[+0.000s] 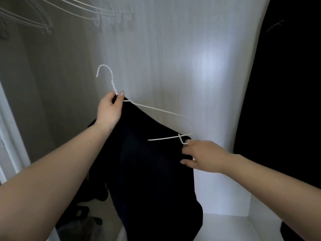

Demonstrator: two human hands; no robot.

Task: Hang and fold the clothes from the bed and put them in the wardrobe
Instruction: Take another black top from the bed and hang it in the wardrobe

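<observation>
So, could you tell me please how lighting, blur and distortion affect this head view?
Head view: a bright glare patch on the white wardrobe panel; the empty white wire hangers at the top are motion-blurred; the black garment is too dark to show folds; wide-angle distortion curves the panel's right edge.

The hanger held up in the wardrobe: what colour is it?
White hanger, clearest in the head view.

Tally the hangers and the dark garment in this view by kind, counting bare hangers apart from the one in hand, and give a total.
White hanger held in the left hand, carrying the garment: 1
Bare white hangers hanging at the top, blurred, roughly: 5
Dark garment on the held hanger, right hand at its edge: 1
Total: about 7
</observation>
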